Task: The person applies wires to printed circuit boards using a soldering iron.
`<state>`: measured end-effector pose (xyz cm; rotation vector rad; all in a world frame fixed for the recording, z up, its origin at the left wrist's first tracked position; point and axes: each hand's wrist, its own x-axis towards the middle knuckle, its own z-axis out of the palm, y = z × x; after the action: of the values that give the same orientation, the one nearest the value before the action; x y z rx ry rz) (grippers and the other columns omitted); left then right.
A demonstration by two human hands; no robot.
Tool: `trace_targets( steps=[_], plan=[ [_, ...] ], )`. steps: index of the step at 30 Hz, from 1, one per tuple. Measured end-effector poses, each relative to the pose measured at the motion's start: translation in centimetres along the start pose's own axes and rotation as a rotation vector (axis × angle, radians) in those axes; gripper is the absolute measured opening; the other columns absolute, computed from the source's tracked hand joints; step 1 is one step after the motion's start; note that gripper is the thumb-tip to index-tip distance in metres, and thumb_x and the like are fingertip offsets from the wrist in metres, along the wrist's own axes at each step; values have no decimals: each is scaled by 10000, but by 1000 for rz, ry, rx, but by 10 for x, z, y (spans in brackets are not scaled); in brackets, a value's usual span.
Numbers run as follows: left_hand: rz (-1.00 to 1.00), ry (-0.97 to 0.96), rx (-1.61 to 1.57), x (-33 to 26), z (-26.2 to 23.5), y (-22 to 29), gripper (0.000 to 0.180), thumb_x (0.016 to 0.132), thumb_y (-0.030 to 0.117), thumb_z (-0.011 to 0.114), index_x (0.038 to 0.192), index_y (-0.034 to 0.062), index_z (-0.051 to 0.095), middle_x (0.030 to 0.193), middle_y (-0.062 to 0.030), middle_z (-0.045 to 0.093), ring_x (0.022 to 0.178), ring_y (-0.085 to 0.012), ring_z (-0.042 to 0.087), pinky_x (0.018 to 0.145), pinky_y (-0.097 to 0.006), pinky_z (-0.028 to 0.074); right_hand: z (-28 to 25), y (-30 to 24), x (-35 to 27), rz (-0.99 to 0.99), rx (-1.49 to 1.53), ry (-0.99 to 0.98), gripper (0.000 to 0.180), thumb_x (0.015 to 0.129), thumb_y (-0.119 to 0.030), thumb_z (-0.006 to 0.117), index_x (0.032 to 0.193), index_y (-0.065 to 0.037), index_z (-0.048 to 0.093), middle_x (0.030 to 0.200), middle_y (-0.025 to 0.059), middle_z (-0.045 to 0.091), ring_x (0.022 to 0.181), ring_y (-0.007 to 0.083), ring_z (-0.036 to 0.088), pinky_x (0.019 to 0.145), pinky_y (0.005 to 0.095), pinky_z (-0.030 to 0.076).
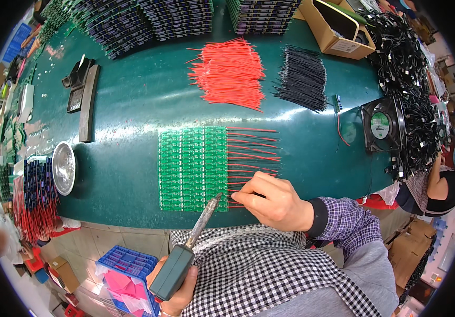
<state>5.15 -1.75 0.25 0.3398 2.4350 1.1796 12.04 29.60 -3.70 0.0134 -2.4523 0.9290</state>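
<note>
Soldering iron [193,248] clenched in left hand [177,288] | right hand [272,203] pinching red wire [236,198] at green board panel [193,169], frame center | keep wire flat, tip steady

Left hand [177,288] gripping green-handled soldering iron [187,251], tip at lower right edge of green circuit-board panel [193,168] on green table [127,105]. Right hand [275,201] pinching black wire [256,195] beside tip. Red wires [254,153] fanned from panel's right edge. Loose red bundle [230,73], black bundle [304,78] behind; fan [380,124] at right.
</note>
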Motion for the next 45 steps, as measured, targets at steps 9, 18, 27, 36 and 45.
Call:
trace_targets(
  steps=[9, 18, 27, 36, 45],
  plan=[
    [98, -192, 7, 15, -1, 13, 337, 819, 52, 808, 1125, -27, 689, 1016, -114, 713, 882, -195, 659, 791, -327, 528, 0, -1, -1, -2, -5, 7, 299, 665, 43, 772, 956, 19, 712, 814, 65, 631, 675, 195, 599, 530, 307, 484],
    [198, -137, 11, 22, 7, 14, 268, 710, 56, 813, 949, -23, 725, 853, -155, 697, 682, -275, 688, 606, -333, 528, 0, -1, -1, 4, 3, -2, 320, 658, 44, 772, 970, 21, 709, 814, 68, 629, 675, 200, 596, 534, 309, 487],
    [195, -126, 21, 22, 9, 10, 235, 710, 49, 813, 917, -14, 724, 856, -138, 698, 691, -274, 693, 616, -331, 535, 0, -1, -1, 12, -1, -1, 301, 660, 42, 777, 953, 21, 712, 807, 64, 628, 671, 195, 598, 539, 307, 489],
    [159, -152, 32, 15, 1, 11, 273, 801, 50, 829, 1038, -4, 706, 937, -77, 707, 808, -175, 644, 739, -310, 516, 0, -1, 0, 5, -5, 2, 305, 657, 42, 769, 954, 20, 709, 803, 62, 626, 671, 195, 599, 531, 304, 488],
    [266, -35, -20, 21, 9, 13, 231, 707, 54, 817, 902, -18, 717, 783, -137, 660, 622, -263, 637, 555, -338, 481, 1, -1, -2, 0, -15, 10, 320, 646, 49, 765, 959, 19, 709, 803, 63, 627, 671, 198, 603, 524, 310, 488]
  ],
)
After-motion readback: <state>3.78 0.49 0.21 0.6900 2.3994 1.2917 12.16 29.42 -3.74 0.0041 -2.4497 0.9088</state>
